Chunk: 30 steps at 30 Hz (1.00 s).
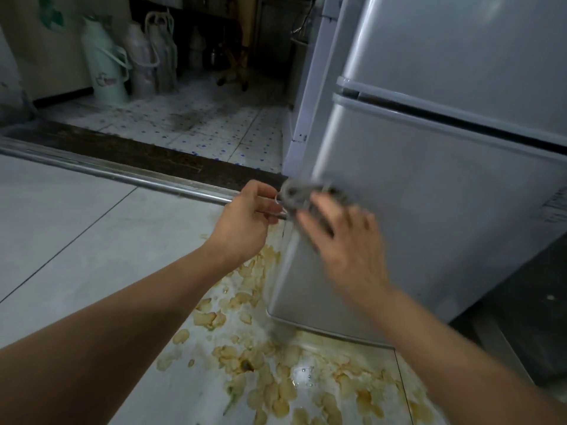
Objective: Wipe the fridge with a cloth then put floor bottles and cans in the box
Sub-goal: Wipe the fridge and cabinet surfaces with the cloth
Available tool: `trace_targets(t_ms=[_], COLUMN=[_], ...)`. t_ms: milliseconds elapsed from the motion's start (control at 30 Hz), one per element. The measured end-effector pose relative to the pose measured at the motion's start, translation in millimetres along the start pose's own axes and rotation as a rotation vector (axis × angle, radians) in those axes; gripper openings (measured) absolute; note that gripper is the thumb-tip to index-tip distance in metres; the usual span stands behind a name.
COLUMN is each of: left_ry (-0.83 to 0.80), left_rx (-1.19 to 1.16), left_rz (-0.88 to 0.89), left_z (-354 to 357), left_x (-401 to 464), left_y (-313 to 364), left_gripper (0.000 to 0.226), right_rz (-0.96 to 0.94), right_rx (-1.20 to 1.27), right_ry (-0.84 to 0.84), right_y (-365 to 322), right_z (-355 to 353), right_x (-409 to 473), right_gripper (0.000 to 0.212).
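Left hand (248,222) pinches one end of the grey cloth (296,197) at the fridge (429,225) door's left edge; right hand (346,243), blurred, fingers spread, presses the cloth's other end.

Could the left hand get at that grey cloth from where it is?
Probably yes: the left hand sits right beside the cloth, nothing between them. The right hand is blurred at the cloth too.

- Left hand (245,222) reaches forward on a bare, extended arm, fingers curled and pinching an edge of the grey cloth (294,197).
- Right hand (343,243) is blurred, fingers spread flat against the cloth.
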<state>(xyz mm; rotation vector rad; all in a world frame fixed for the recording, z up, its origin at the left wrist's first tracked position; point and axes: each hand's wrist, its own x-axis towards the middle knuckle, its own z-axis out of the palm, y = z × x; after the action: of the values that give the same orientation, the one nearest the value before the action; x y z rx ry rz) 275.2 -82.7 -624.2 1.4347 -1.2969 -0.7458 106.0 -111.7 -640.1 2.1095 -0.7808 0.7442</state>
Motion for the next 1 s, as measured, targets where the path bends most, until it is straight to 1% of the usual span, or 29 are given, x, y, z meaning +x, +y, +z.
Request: trace_targets(t_ms=[33, 100, 167, 233, 300, 400, 433, 533, 567, 600, 633, 667, 733, 767, 800, 867, 900, 933, 967, 1000], left_ry=[0.019, 0.055, 0.073, 0.075, 0.066, 0.054, 0.049, 0.034, 0.031, 0.030, 0.029, 0.028, 0.029, 0.030, 0.030, 0.027, 0.023, 0.022, 0.032, 0.054], left_rx=[0.001, 0.011, 0.038, 0.069, 0.113, 0.161, 0.171, 0.203, 0.216, 0.229, 0.241, 0.252, 0.272, 0.289, 0.310, 0.337, 0.336, 0.337, 0.348, 0.369], left_rz=[0.000, 0.000, 0.014, 0.025, 0.034, 0.054, 0.054, 0.039, 0.036, 0.034, 0.034, 0.032, 0.027, 0.027, 0.029, 0.019, 0.006, -0.009, -0.023, -0.034], left_z=[-1.5, -3.2, -3.9, -4.3, -3.7, -3.1, -3.2, -3.7, -3.7, -3.5, -3.1, -2.0, 2.8, 7.1, 12.9, 27.0, 34.1, 41.3, 47.5, 52.8], left_x=[1.1, 2.5, 3.5, 3.4, 2.0, -1.8, -3.5, -8.6, -10.3, -11.7, -12.6, -13.2, -13.7, -13.8, -13.8, -13.7, -13.5, -13.2, -12.8, -12.4], left_y=[-2.6, -9.1, -17.4, -26.1, -33.3, -42.6, -44.9, -47.7, -47.1, -46.1, -44.6, -42.2, -36.2, -33.5, -31.1, -27.7, -26.9, -26.3, -25.9, -25.5], left_gripper=[0.040, 0.041, 0.041, 0.041, 0.038, 0.031, 0.030, 0.028, 0.027, 0.027, 0.026, 0.026, 0.027, 0.028, 0.029, 0.032, 0.033, 0.031, 0.029, 0.028], right_rz=[0.046, 0.060, 0.006, -0.064, -0.142, -0.246, -0.283, -0.371, -0.384, -0.387, -0.374, -0.350, -0.295, -0.269, -0.223, -0.040, 0.076, 0.159, 0.171, 0.111], right_rx=[0.012, -0.031, -0.105, -0.136, -0.146, -0.155, -0.160, -0.163, -0.139, -0.112, -0.079, -0.055, -0.034, -0.032, -0.018, 0.121, 0.214, 0.268, 0.241, 0.166], right_ry=[0.040, 0.078, 0.091, 0.107, 0.078, -0.053, -0.130, -0.390, -0.444, -0.452, -0.420, -0.353, -0.147, -0.042, 0.057, 0.205, 0.228, 0.209, 0.176, 0.138], right_y=[4.5, 8.8, 4.9, -3.8, -13.5, -30.9, -36.8, -47.3, -46.4, -42.6, -35.7, -26.2, -1.8, 11.0, 24.3, 46.9, 54.0, 57.2, 56.4, 53.5], right_z=[-4.4, -7.3, -2.2, 7.9, 20.2, 39.7, 44.2, 46.7, 44.1, 40.8, 36.4, 31.2, 18.6, 10.7, 3.4, -7.9, -9.3, -7.7, -4.0, 3.3], right_x=[12.3, 25.6, 23.3, 12.8, -1.3, -28.5, -40.2, -68.6, -72.8, -73.7, -71.3, -66.5, -52.1, -43.6, -36.4, -28.4, -27.9, -31.6, -39.5, -53.3], right_gripper=[0.037, 0.040, 0.042, 0.040, 0.037, 0.033, 0.037, 0.058, 0.064, 0.068, 0.067, 0.061, 0.043, 0.038, 0.035, 0.038, 0.038, 0.031, 0.023, 0.023])
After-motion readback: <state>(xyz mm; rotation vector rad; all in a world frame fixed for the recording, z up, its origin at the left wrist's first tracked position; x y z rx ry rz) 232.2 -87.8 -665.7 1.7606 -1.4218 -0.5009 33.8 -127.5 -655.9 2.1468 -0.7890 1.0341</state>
